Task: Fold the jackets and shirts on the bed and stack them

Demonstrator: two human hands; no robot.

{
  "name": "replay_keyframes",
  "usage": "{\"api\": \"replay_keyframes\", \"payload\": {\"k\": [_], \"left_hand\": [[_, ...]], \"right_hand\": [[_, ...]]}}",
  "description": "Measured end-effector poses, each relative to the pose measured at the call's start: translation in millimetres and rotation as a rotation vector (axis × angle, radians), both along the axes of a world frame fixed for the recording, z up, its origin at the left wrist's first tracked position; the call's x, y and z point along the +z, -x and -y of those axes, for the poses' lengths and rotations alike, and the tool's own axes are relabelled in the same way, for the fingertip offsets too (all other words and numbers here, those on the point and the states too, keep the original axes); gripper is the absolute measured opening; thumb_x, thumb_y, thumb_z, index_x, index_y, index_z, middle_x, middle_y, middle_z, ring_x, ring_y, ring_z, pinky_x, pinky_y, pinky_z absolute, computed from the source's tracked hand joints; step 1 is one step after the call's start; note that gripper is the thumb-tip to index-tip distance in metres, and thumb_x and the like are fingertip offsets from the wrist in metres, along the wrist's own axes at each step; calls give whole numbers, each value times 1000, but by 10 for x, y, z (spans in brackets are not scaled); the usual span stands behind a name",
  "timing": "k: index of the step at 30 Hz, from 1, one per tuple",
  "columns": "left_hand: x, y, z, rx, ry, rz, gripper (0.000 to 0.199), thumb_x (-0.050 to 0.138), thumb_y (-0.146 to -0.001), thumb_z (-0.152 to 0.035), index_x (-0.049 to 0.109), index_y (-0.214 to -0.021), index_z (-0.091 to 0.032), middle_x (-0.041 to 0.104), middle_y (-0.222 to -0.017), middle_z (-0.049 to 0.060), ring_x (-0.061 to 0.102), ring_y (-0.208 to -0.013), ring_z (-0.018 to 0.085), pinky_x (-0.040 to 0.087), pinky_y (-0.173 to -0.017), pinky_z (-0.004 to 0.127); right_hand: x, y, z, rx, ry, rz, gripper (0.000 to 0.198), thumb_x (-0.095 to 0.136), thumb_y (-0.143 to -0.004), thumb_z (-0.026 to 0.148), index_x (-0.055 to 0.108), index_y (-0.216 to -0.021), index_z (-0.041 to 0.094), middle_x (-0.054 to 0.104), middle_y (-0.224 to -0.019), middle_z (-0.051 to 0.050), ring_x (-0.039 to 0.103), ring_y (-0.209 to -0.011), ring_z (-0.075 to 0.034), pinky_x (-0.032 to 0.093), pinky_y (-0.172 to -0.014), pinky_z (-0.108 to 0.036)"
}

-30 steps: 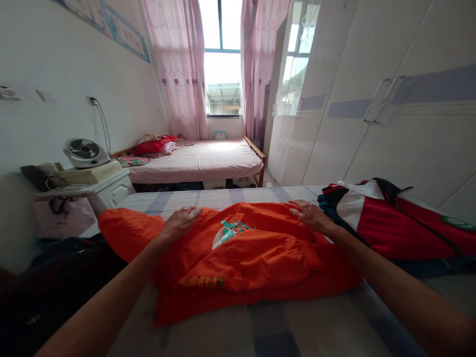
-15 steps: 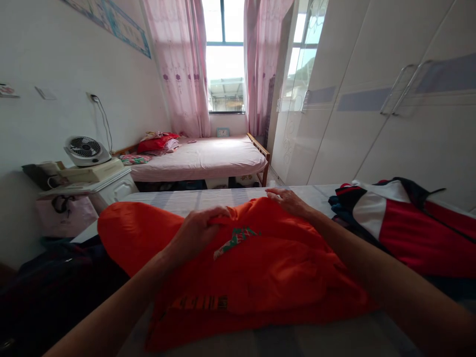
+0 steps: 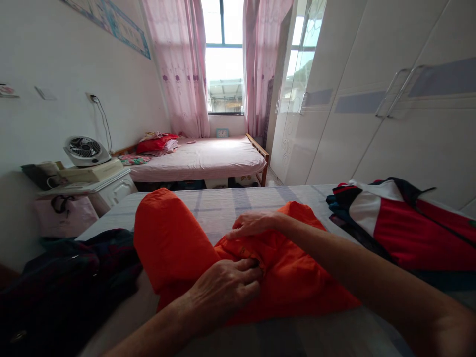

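Observation:
An orange top (image 3: 293, 282) with a sleeve (image 3: 167, 238) jutting to the left lies bunched on the near bed in front of me. My left hand (image 3: 226, 285) is closed on its cloth near the middle, the fingertips tucked into a fold that looks like the neck opening. Just beyond it, my right hand (image 3: 255, 224) rests on the far edge of the top, its fingers loosely bent and pointing left. Whether these fingers pinch any cloth is hard to see.
Red, white and black clothing (image 3: 397, 223) is piled on the right of the pale checked sheet (image 3: 208, 203). Dark plaid clothing (image 3: 70, 277) lies at the left. Beyond stand a cabinet with a fan (image 3: 87, 150), a pink bed (image 3: 211, 158) and a white wardrobe (image 3: 353, 129).
The top's far part has been folded toward me, hiding its green print. My left hand has come nearer and right; my right hand has moved left and nearer. The sleeve now points more away.

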State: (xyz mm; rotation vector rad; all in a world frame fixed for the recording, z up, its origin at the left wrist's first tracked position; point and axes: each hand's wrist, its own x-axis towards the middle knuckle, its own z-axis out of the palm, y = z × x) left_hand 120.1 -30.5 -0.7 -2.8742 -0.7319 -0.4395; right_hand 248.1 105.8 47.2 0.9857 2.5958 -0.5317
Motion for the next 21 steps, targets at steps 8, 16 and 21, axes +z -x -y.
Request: {"api": "replay_keyframes", "payload": {"k": [8, 16, 21], "left_hand": [[8, 200, 98, 93, -113, 59, 29, 41, -94, -21, 53, -119, -21, 65, -112, 6, 61, -98, 17, 48, -82, 30], [250, 573, 41, 609, 94, -31, 24, 41, -91, -31, 62, -100, -21, 70, -93, 6, 66, -85, 21, 47, -75, 33], [296, 833, -435, 1249, 121, 48, 41, 30, -92, -41, 58, -111, -19, 70, -88, 11, 67, -81, 28, 47, -65, 35]], "right_hand": [[-76, 10, 95, 22, -342, -117, 24, 50, -76, 28, 71, -87, 24, 71, -91, -4, 63, -80, -18, 41, -64, -24], [409, -38, -511, -352, -609, -728, 26, 48, -76, 24, 70, -88, 19, 69, -85, -3, 60, -82, -17, 44, -77, -27], [409, 8, -859, -596, -429, -1003, 45, 46, -84, 29, 52, -125, 12, 57, -126, -11, 56, -105, -18, 41, -93, -30]]}}
